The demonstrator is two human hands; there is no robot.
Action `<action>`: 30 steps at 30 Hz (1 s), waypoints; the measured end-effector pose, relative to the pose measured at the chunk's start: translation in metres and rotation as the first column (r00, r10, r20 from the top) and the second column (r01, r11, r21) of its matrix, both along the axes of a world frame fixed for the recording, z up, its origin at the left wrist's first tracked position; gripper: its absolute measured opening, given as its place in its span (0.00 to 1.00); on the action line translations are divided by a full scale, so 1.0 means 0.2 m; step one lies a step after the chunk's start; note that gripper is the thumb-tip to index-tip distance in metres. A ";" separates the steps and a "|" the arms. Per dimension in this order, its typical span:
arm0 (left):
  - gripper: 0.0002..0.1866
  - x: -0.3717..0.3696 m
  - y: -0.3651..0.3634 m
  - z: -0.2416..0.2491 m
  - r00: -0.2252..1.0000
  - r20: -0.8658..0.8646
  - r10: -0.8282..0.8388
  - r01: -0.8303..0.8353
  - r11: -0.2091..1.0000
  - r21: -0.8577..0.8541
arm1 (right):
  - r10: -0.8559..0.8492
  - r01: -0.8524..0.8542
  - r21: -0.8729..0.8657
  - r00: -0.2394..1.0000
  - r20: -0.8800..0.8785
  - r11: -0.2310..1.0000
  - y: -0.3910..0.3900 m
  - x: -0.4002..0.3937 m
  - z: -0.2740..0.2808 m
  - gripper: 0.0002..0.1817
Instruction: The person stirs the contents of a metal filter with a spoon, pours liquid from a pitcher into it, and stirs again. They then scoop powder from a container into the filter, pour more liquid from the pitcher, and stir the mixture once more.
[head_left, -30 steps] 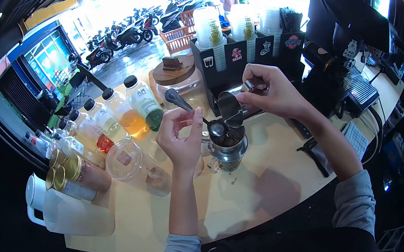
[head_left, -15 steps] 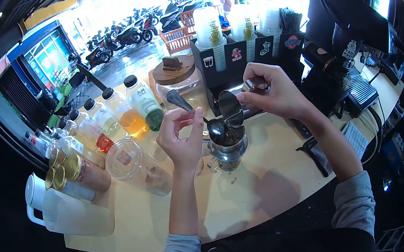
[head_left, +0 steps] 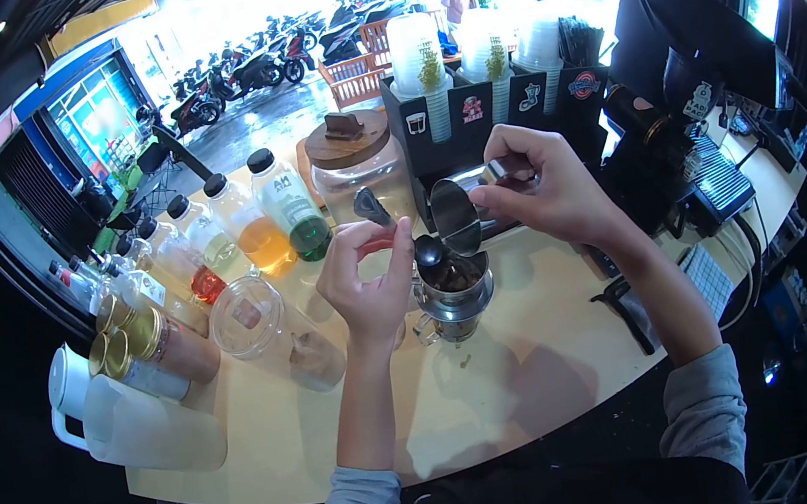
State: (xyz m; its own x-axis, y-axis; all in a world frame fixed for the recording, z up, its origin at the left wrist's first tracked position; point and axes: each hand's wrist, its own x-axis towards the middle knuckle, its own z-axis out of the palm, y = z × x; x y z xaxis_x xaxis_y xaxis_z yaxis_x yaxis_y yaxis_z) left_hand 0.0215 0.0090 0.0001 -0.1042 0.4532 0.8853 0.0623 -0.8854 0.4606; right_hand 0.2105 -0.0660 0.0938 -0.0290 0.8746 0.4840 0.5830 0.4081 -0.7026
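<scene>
So the left hand point(head_left: 367, 282) is pinched around the handle of a dark metal spoon point(head_left: 399, 228), thumb and fingers closed on it up near the wide end, with the bowl of the spoon dipping over a small round stainless steel filter cup point(head_left: 453, 291) that sits on top of a clear glass mug point(head_left: 438, 328) in the middle of the pale curved counter point(head_left: 500, 381). The right hand point(head_left: 541, 185) is wrapped around the handle of a shiny steel pitcher point(head_left: 459, 210), tipped so its spout hangs right over the filter. Inside the filter there's dark stuff, looks like wet coffee grounds, though I can't make out much more. My take on handling: the spoon is stiff and light, easy to steer from the far end of the handle like it's held now. The pitcher is rigid too, but smooth steel could get slippery, and if it's got hot water in it I'd stay on the handle. The filter is only perched on the glass, so it could tip if the spoon pushes sideways, and the glass is the fragile bit. Count-wise: one spoon, one pitcher, one filter, one mug. To the left I count about five capped bottles of coloured syrup point(head_left: 265, 231) in a row, a few gold-lidded jars point(head_left: 147, 334), one clear plastic container point(head_left: 273, 338) and one white jug point(head_left: 132, 416).
</scene>
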 end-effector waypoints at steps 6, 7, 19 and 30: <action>0.10 0.00 -0.02 0.02 0.998 -0.047 0.031 -0.030 0.999 0.033 | -0.009 0.006 0.031 0.996 0.085 1.000 0.01 -0.02 0.01 0.16; 0.10 0.00 -0.02 0.02 0.997 -0.061 0.044 -0.042 0.998 0.036 | -0.010 0.004 0.061 0.994 0.108 0.998 0.02 -0.02 0.00 0.16; 0.11 0.01 -0.02 0.01 0.994 -0.091 0.063 -0.055 0.994 0.090 | -0.050 0.045 0.063 0.995 0.080 0.997 -0.01 0.05 0.01 0.16; 0.10 0.01 -0.03 0.03 0.994 -0.109 0.032 -0.022 0.996 0.084 | -0.072 0.064 0.084 0.993 0.095 0.994 -0.11 0.06 0.04 0.17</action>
